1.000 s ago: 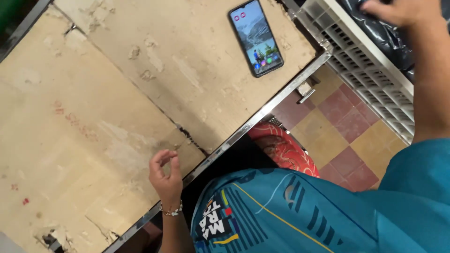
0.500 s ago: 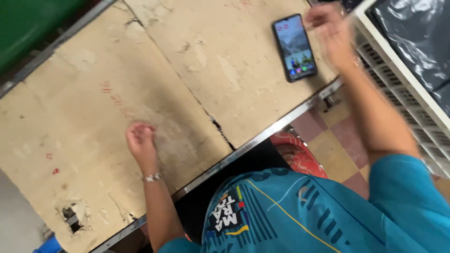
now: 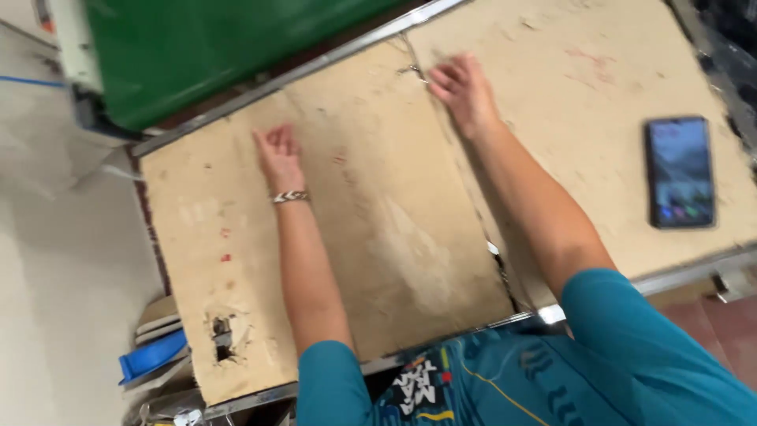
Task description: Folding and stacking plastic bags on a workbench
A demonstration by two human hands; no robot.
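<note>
Hands first: my left hand (image 3: 277, 151) rests on the left board (image 3: 347, 237) with its fingers curled loosely inward, holding nothing. A striped bracelet (image 3: 290, 196) sits on that wrist. My right hand (image 3: 464, 88) lies flat and open, fingers spread, right where the crack (image 3: 482, 229) between the two boards begins at the far edge, and it grips nothing either.

Both boards are pale, worn and scuffed, and together they cover the table top inside a metal rim (image 3: 276, 79). The left board has a ragged hole (image 3: 222, 338) near its close left corner and a few small red marks. The right board (image 3: 599, 95) carries a dark phone (image 3: 680, 172), lying face up with its screen lit, well apart from my right hand and toward the right edge.

Beyond the far rim stands something green (image 3: 213, 47) with a flat face. Below the table's left corner I see a blue piece (image 3: 151, 355) poking out over the pale floor (image 3: 55, 260). My teal sleeves (image 3: 631, 339) fill the lower part of the view, and reddish tiles (image 3: 733, 331) show at lower right.
</note>
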